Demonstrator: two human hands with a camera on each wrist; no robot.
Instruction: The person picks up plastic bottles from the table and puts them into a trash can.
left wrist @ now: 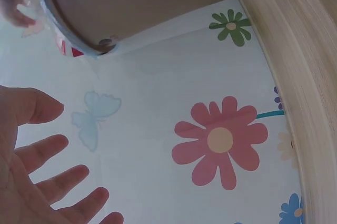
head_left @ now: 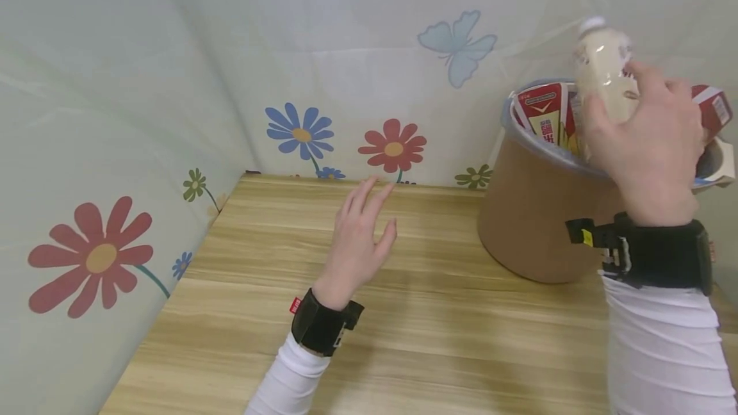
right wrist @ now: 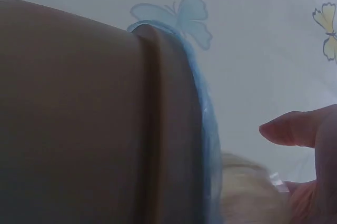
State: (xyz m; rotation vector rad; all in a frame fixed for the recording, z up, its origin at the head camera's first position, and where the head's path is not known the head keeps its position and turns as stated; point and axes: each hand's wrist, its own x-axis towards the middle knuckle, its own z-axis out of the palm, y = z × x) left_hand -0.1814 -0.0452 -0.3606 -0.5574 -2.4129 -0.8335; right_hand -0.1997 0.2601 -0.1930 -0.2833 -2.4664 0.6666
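A bottle of cream-coloured liquid with a white cap (head_left: 602,59) leans slightly, cap up, over the mouth of a brown bin (head_left: 536,216). My right hand (head_left: 651,136) holds it, the thumb on its left side and the fingers on its right. In the right wrist view the bottle (right wrist: 250,190) is blurred beside the bin's rim. My left hand (head_left: 357,242) holds nothing, its fingers spread over the wooden table (head_left: 230,312). The left wrist view shows the same left hand (left wrist: 47,166) with the bin beyond it.
A bluish bag (head_left: 507,114) lines the bin's rim. Inside stand a red and yellow carton (head_left: 542,114) and another red box (head_left: 712,107); a pale open container (head_left: 723,162) juts out at the right. Behind the table hangs a white sheet (head_left: 346,63) printed with flowers and butterflies.
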